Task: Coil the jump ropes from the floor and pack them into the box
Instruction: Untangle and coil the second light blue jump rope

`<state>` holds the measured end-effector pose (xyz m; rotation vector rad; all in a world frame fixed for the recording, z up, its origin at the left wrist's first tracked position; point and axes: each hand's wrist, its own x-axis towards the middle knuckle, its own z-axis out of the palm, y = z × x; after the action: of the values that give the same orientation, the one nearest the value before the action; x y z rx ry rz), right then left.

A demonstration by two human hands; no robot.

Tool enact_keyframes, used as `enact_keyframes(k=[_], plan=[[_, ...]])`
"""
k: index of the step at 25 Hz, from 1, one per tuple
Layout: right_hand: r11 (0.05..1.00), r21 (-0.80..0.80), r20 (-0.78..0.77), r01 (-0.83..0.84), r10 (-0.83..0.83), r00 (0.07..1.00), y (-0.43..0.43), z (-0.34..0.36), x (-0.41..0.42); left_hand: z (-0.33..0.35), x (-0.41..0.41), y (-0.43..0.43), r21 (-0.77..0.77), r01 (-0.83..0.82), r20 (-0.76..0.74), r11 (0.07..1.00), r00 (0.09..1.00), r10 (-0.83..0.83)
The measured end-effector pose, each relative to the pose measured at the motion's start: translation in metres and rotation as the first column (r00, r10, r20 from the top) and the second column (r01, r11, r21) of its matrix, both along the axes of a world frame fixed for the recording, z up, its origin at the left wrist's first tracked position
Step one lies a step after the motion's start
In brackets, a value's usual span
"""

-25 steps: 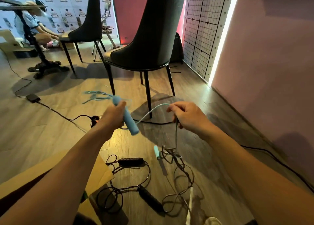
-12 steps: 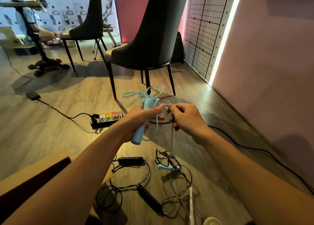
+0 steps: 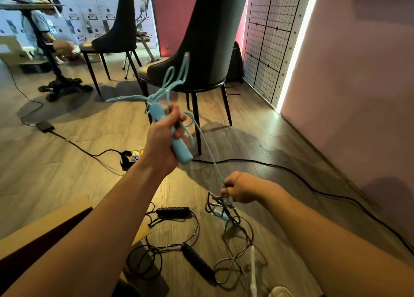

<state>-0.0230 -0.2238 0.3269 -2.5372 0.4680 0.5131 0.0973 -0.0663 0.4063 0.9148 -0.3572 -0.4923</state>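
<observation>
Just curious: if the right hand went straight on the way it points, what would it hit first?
Probably the tangled knot of black and pale-blue ropes just beyond the right hand; depth is unclear.

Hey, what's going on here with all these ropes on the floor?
A person is winding up a light blue jump rope. Their left hand grips its handle, with loops of cord gathered above it. Their right hand pinches the same cord lower down, just above a tangle of ropes on the floor. A black jump rope and a white handle lie nearby, not yet coiled. A cardboard box sits at the lower left.
</observation>
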Motion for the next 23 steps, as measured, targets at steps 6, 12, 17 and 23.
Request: enact_keyframes(k=[6, 12, 17, 23], plan=[[0.939, 0.138, 0.709, 0.314, -0.315, 0.631, -0.010, 0.040, 0.012, -0.021, 0.020, 0.006, 0.291, -0.193, -0.121, 0.937, 0.964, 0.236], [0.930, 0.188, 0.750, 0.315, -0.343, 0.565, -0.006, 0.059, 0.005, -0.025, 0.014, -0.004, 0.382, -0.134, -0.073, 0.914, 0.982, 0.175], [0.866, 0.468, 0.822, 0.177, -0.500, 0.271, 0.002, 0.085, -0.004, -0.019, 0.001, -0.007, 0.465, -0.095, 0.000, 0.880, 0.994, 0.107], [0.571, 0.820, 0.542, -0.054, -0.741, 0.396, 0.020, 0.099, -0.007, -0.018, -0.039, -0.013, 0.742, 0.159, 0.131, 0.652, 0.918, -0.373]])
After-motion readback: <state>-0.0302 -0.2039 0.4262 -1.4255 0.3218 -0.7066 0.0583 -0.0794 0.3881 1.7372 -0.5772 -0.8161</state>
